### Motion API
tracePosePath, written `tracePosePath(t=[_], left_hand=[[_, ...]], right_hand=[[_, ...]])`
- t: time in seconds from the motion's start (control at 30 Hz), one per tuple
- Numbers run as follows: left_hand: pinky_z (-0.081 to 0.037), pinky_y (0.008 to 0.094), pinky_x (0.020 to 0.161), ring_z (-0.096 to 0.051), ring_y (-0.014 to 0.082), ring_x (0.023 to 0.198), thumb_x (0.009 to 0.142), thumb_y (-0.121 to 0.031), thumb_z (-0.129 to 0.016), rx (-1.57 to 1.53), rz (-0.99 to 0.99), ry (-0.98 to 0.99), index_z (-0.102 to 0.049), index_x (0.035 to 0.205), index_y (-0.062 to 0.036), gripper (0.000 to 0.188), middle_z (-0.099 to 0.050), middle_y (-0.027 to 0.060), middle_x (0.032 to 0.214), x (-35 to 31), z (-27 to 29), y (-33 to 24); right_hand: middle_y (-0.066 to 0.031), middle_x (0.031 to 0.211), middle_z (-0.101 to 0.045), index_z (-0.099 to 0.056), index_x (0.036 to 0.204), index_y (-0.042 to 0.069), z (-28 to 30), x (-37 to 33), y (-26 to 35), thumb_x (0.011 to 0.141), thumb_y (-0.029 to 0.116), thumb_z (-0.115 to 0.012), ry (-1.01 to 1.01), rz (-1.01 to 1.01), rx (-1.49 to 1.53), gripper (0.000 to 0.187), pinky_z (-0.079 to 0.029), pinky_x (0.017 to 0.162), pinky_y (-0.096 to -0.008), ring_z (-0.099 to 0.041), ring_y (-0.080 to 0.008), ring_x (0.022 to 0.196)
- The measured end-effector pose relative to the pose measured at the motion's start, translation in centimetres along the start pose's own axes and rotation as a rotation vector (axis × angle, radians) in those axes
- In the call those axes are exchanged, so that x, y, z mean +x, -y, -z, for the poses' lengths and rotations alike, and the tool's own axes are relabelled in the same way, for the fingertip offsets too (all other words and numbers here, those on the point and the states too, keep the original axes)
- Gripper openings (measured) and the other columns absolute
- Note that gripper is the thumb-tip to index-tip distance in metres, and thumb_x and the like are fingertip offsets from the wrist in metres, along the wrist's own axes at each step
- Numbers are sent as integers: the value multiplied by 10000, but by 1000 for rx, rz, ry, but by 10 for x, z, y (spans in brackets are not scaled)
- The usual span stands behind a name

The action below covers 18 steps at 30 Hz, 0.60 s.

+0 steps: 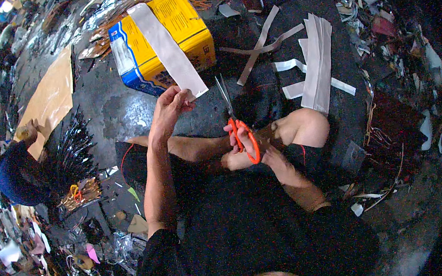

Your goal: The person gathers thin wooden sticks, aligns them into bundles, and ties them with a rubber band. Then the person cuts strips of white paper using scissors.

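A dark floor (117, 108) is occupied by a yellow-and-blue box (183, 22), set ahead of the person. To its right, a fanned stack of pale strips (319, 64) is laid out. A single pale strip (165, 47) is draped slantwise across the box, its near end held clear of the edge. Orange-handled scissors (233, 121) are pointed forward just beside that end, their blades slightly parted. Of the hands, the strip's near end is pinched by the left hand (167, 111); the scissors' handles are gripped by the right hand (247, 142).
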<state>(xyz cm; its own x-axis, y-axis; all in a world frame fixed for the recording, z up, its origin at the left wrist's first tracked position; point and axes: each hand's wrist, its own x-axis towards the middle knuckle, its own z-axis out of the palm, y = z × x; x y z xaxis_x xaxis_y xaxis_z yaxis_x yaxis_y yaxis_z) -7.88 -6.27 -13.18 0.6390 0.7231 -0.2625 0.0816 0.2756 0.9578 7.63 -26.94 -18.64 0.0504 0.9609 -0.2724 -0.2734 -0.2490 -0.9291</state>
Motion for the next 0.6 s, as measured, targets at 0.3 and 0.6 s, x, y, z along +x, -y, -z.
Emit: tracePosePath(t=[0.3,0.6], left_hand=[[-502,292,761,-591,145,779,894,-217,-509,-158,101,-28,-550,885,-35,188,-591,50,853,-18,-1,26],[-495,285,731,-594,152,843,884,-240,-520,-247,111,-95,-538,1075,-5,304,-602,67,980,-23,-15,14]], right_hand=[[-22,765,-478,-446,1177,31,-2,-1,16,879,577,-344,-22,50,-220,630,-438,616,-249,-497,-97,689],[-17,739,-485,-449,1172,9,4,0,-2,820,643,-402,8,-47,-173,727,-431,590,-244,-495,-98,662]])
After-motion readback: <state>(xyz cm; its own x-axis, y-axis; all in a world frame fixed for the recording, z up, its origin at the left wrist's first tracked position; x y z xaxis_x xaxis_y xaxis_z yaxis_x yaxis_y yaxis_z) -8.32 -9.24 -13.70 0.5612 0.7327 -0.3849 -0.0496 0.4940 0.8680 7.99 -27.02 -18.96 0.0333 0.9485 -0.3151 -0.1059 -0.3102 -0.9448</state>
